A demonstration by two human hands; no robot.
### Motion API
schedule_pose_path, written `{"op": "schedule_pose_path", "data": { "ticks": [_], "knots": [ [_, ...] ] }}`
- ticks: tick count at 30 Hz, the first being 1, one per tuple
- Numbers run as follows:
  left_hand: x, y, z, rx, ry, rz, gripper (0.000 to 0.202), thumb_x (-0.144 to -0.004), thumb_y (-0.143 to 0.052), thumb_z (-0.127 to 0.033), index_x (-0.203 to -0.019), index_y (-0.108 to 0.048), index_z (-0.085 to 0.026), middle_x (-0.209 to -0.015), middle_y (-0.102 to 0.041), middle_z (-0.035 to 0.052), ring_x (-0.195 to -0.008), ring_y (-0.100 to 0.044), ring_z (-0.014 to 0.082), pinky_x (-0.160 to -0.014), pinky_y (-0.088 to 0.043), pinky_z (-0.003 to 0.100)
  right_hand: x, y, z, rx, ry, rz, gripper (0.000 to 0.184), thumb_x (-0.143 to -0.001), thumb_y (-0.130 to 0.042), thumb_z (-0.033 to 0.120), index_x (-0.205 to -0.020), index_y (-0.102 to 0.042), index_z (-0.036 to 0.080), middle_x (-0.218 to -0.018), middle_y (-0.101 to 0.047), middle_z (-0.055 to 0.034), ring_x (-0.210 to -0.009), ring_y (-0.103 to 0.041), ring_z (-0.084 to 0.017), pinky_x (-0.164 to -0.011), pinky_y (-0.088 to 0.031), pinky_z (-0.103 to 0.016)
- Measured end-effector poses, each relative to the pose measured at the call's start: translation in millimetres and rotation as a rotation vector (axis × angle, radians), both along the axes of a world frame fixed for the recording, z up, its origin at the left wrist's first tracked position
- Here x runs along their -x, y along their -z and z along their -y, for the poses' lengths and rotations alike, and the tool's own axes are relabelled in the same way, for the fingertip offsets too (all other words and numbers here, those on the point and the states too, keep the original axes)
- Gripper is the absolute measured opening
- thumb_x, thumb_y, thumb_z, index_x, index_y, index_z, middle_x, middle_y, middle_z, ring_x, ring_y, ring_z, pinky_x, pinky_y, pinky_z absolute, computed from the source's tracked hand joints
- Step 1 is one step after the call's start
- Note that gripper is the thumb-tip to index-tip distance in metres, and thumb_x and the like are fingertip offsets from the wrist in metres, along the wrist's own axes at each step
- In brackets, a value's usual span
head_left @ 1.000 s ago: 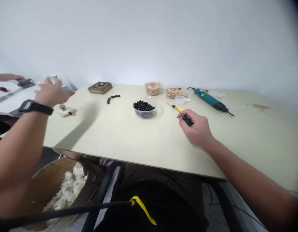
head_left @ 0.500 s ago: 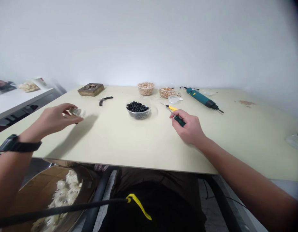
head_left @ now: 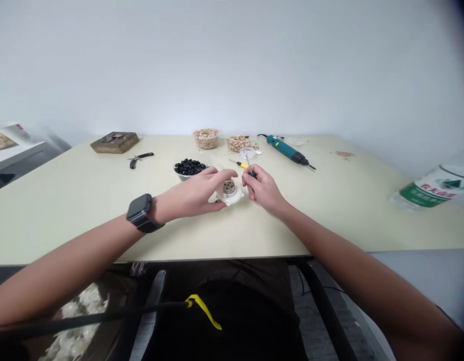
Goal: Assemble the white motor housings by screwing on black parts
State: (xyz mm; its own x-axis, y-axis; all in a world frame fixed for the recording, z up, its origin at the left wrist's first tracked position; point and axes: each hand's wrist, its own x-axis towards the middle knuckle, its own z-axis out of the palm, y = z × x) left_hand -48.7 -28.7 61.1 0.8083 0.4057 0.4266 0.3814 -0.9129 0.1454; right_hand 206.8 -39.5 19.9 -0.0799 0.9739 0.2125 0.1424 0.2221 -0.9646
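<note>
Near the middle of the table, the left hand (head_left: 190,196), fingers curved, holds a white plastic part (head_left: 234,197) with a round metal piece (head_left: 229,187) seated in it, the right hand (head_left: 264,188) pinches a green-handled screwdriver (head_left: 252,174) just beside it, and the bowl of black beads (head_left: 189,168) behind stands nearly full.

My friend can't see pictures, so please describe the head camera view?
Over a pale cream table, the left hand, wearing a black wristwatch, holds a white plastic piece with a round metal centre, and the right hand pinches a green-handled screwdriver beside it. A clear bowl of black pieces sits behind.
</note>
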Motion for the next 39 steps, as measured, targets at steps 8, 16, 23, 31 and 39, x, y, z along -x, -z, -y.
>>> {"op": "schedule_pose_path", "data": {
  "ticks": [8, 16, 23, 31, 39],
  "knots": [
    [-13.4, 40.0, -24.2, -0.021, 0.031, 0.182, 0.072, -0.095, -0.080, -0.018, -0.157, -0.046, -0.027, -0.148, -0.069, 0.0152, -0.128, -0.073, 0.0300, -0.107, -0.066, 0.047, 0.5, -8.6, 4.4, 0.326, -0.195, -0.183, 0.053, -0.082, -0.099, 0.060, -0.106, -0.071, 0.023, -0.076, -0.049, 0.0078, -0.049, -0.021, -0.004, -0.042, -0.015, -0.025],
    [-13.0, 40.9, -24.0, -0.157, -0.012, 0.338, 0.054, -0.102, -0.081, -0.026, -0.150, -0.057, -0.025, -0.154, -0.072, 0.0167, -0.143, -0.069, 0.0305, -0.117, -0.060, 0.050, -6.6, -10.0, -1.8, 0.319, -0.230, -0.372, 0.052, -0.078, -0.105, 0.046, -0.103, -0.066, 0.021, -0.078, -0.049, 0.0095, -0.051, -0.020, -0.002, -0.047, -0.011, -0.026],
    [-13.8, 50.7, -27.4, -0.059, -0.194, 0.548, 0.037, -0.097, -0.089, -0.040, -0.118, -0.063, -0.024, -0.113, -0.078, 0.0082, -0.091, -0.071, 0.0203, -0.078, -0.059, 0.035, -8.8, -16.0, 0.5, 0.345, -0.223, -0.428, 0.051, -0.075, -0.104, 0.034, -0.095, -0.058, 0.022, -0.070, -0.045, 0.0121, -0.049, -0.019, -0.002, -0.048, -0.007, -0.028],
    [-12.1, 44.4, -29.6, 0.126, -0.235, 0.513, 0.019, -0.106, -0.074, -0.041, -0.107, -0.076, -0.022, -0.090, -0.079, 0.0042, -0.080, -0.069, 0.0185, -0.074, -0.052, 0.032, -10.1, -18.3, 2.2, 0.332, -0.231, -0.389, 0.043, -0.077, -0.097, 0.024, -0.102, -0.061, 0.022, -0.074, -0.051, 0.0099, -0.047, -0.022, -0.002, -0.048, -0.008, -0.029],
    [-17.4, 48.6, -21.1, 0.388, -0.162, 0.666, 0.042, -0.108, -0.067, -0.065, -0.106, -0.067, -0.023, -0.096, -0.078, 0.0062, -0.086, -0.070, 0.0196, -0.079, -0.054, 0.036, -7.1, -17.2, 2.7, 0.369, -0.222, -0.395, 0.039, -0.082, -0.096, 0.030, -0.093, -0.060, 0.021, -0.076, -0.051, 0.0096, -0.048, -0.021, -0.002, -0.047, -0.013, -0.028]
  ]
}}
